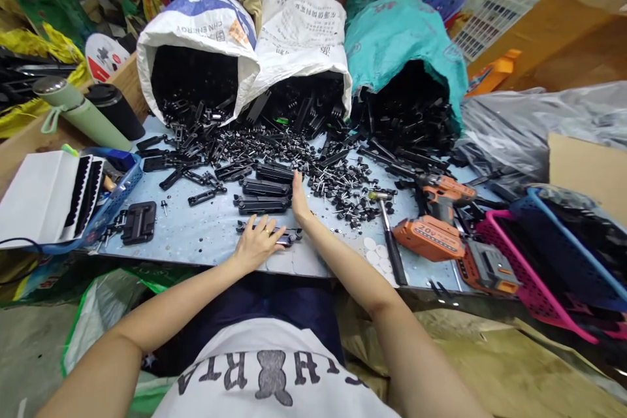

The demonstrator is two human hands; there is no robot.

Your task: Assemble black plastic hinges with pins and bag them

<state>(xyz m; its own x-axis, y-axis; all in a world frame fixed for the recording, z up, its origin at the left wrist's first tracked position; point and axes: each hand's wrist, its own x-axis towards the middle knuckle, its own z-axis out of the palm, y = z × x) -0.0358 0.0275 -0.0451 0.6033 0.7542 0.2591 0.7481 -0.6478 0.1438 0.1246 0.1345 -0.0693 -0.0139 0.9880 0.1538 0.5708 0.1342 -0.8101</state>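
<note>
My left hand lies over the nearest black plastic bracket by the table's front edge, its fingers spread across the top. Part of that bracket is hidden under the fingers. My right hand stands on edge with fingers straight, its palm against the right ends of a row of similar black brackets. These lie side by side, running away from me. Beyond them and to the right is a heap of small black knobs and metal pins.
White sacks and a teal sack spill black parts at the back. Right are a hammer, an orange cordless drill and a pink basket. Left are a blue basket, a green bottle and a black plate.
</note>
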